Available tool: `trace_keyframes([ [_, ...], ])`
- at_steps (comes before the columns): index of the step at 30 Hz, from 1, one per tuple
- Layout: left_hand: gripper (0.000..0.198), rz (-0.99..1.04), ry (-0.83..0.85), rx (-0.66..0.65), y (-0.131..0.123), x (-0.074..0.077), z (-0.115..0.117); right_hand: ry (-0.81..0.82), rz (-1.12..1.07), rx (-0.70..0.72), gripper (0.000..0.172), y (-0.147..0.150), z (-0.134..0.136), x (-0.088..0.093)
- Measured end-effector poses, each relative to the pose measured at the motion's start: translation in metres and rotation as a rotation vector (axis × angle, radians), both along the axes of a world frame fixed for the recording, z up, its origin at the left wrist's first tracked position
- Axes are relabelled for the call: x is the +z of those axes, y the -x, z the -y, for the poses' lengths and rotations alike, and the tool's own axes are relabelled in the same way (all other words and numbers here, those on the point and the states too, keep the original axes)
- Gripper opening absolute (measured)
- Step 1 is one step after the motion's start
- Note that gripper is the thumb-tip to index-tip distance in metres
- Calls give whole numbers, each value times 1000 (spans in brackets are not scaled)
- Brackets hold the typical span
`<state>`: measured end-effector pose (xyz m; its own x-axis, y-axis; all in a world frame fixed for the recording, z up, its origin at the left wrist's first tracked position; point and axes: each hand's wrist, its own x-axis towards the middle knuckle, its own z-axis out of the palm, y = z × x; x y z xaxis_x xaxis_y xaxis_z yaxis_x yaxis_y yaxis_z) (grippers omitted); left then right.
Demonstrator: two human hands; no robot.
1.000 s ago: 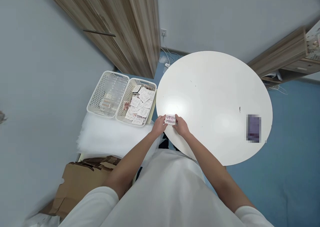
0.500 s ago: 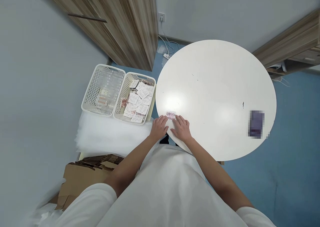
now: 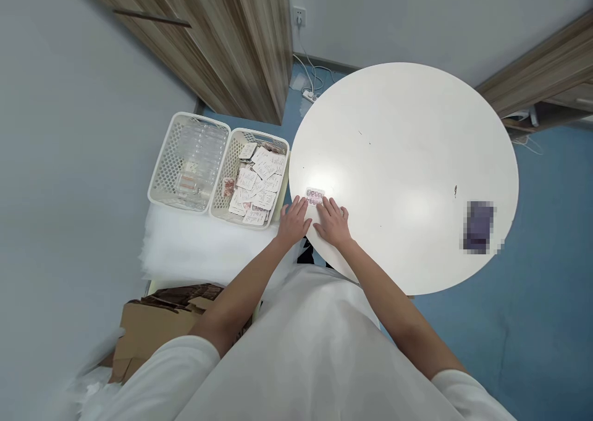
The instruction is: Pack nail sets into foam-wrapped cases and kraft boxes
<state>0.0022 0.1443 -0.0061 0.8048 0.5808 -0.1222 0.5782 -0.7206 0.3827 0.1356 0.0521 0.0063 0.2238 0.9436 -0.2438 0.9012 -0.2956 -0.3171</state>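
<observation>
A small flat pack (image 3: pixel 315 196) with rows of pinkish-purple pieces lies on the white oval table (image 3: pixel 398 131), close to its near-left edge. At the pack's lower left corner are the fingertips of my left hand (image 3: pixel 293 222), the fingers stretched out. My right hand (image 3: pixel 334 223) lies flat on the table, its fingertips at the lower right side of the pack. Neither hand is closed around anything; both thumbs point inward below the pack.
Left of the table stands a white basket (image 3: pixel 214 200) full of white printed cards, beside another basket (image 3: pixel 160 162) of clear plastic cases. White foam sheeting (image 3: pixel 194 242) and cardboard (image 3: pixel 152 328) sit below them. A blurred dark purple object (image 3: pixel 479 226) lies on the table's right.
Both hands and the pack have moved slightly farther from my body across the table. The whole view has also shifted a little.
</observation>
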Motion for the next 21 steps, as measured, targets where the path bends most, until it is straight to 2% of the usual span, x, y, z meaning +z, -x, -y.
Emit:
trace_keyframes([
  [15, 54, -36, -1, -4, 0, -1, 4, 29, -12, 16, 60, -3, -1, 2],
  [21, 54, -38, 8, 22, 4, 5, 10, 12, -5, 1, 54, -5, 15, 9],
])
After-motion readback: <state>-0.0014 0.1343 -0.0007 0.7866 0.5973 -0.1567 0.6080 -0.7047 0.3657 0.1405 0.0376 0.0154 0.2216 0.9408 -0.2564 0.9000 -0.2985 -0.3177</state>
